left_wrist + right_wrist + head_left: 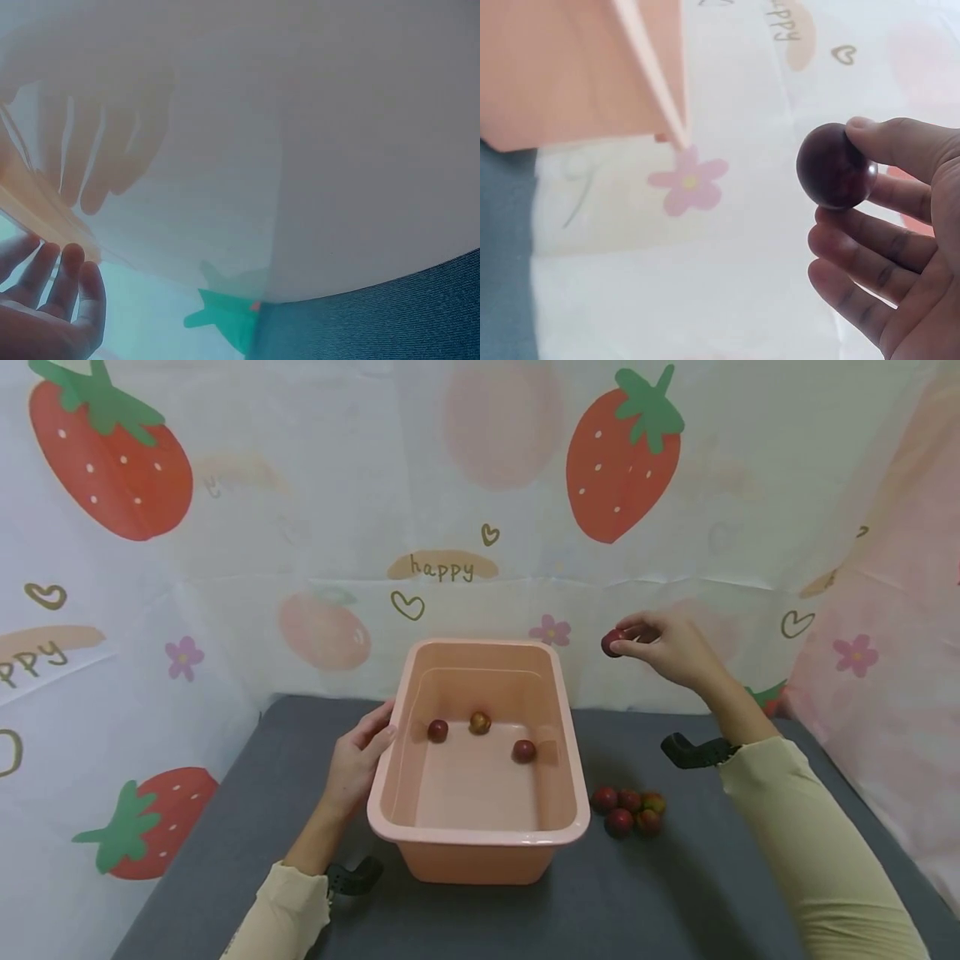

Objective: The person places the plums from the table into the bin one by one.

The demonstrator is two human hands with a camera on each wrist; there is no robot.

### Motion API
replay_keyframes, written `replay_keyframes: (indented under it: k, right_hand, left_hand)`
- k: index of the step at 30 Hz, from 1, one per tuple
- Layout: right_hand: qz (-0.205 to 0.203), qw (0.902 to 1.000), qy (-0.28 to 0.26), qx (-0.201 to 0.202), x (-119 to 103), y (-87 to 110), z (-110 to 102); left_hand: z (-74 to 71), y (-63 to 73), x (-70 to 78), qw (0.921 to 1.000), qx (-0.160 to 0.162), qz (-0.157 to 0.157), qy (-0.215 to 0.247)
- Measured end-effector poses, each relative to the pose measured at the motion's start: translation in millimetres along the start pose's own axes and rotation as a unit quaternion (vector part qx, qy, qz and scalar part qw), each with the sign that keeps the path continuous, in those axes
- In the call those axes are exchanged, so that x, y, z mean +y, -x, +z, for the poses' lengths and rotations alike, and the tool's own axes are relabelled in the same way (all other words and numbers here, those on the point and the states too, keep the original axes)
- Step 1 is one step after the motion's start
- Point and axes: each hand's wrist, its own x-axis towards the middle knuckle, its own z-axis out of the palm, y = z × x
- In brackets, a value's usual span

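A dark red plum (834,166) is pinched between the thumb and fingers of my right hand (671,650), raised to the right of the basin and above its rim. My left hand (358,767) rests against the outer left side of the pink plastic basin (491,837), its fingertips touching the wall in the left wrist view. Inside the basin lie a red plum (438,731), a brownish-yellow plum (480,722) and another red plum (524,751), apart from one another. Several more plums (618,822) sit in a cluster on the table, just right of the basin.
A dark grey cloth (288,752) covers the table. Behind it and at both sides hangs a pale sheet (337,485) printed with strawberries, hearts and flowers. Each wrist wears a black strap mount (697,752).
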Motion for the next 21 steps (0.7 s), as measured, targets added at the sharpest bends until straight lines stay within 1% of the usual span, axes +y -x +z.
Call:
replay_keyframes:
  k: [6,12,21]
  right_hand:
    - [0.025,0.9996,-0.01,0.006,-15.5,-11.6,-2.0]
    - [0.016,0.9996,-0.023,0.0,-31.8,-25.8,4.6]
    - [0.013,0.999,-0.038,-0.019,-51.3,-44.7,25.5]
  left_hand:
    - [1.5,-0.2,0.0,1.0,0.002,0.004,0.006]
    - [1.4,-0.1,0.1,1.0,-0.002,0.001,0.004]
    - [1.2,0.6,-0.2,1.0,0.002,0.002,0.005]
